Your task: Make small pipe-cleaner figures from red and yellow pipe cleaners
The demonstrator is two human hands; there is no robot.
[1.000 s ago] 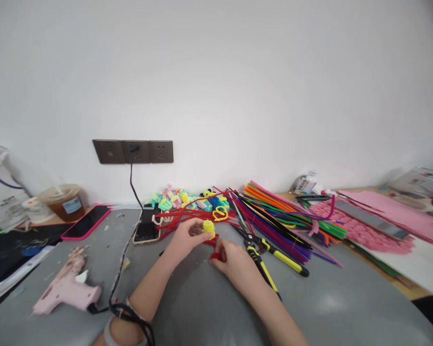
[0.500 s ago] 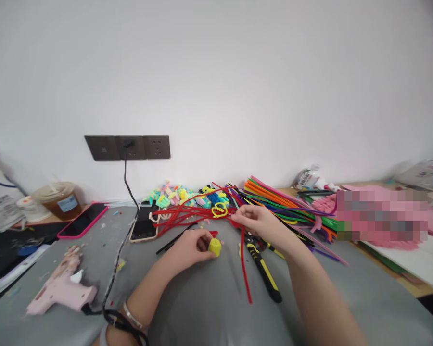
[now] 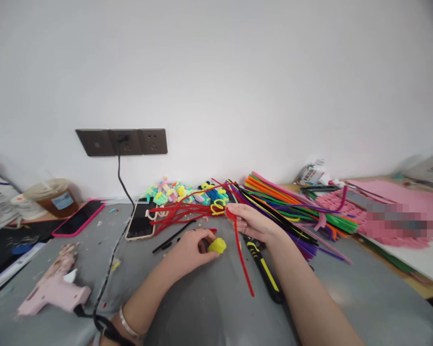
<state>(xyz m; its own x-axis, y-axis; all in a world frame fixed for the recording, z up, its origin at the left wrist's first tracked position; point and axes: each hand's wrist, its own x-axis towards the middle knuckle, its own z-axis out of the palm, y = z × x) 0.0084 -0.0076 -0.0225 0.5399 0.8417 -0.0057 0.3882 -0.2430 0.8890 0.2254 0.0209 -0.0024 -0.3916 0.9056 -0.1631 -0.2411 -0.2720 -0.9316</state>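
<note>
My left hand [image 3: 193,248] pinches a small coiled yellow pipe-cleaner piece [image 3: 217,245] between thumb and fingers, low over the grey tabletop. Held at the fingertips of my right hand [image 3: 251,221] is a red pipe cleaner [image 3: 243,257]; its top looks curled at the fingers and its long end hangs down toward the table. Partly under my right wrist lies a pair of pliers [image 3: 265,271] with black and yellow handles. Yellow pipe-cleaner loops [image 3: 217,207] rest beyond my hands, beside loose red pipe cleaners [image 3: 182,210].
A pink glue gun [image 3: 54,288] with a black cord lies at left, near two phones [image 3: 80,218] and a lidded drink cup [image 3: 54,198]. Small pastel pieces [image 3: 173,191] and a bundle of coloured pipe cleaners [image 3: 285,202] line the wall. Pink sheets [image 3: 389,192] are at right.
My right hand has turned and shifted slightly left with the red pipe cleaner, its curled top now showing. The yellow piece has tilted in my left hand. The view has shifted slightly.
</note>
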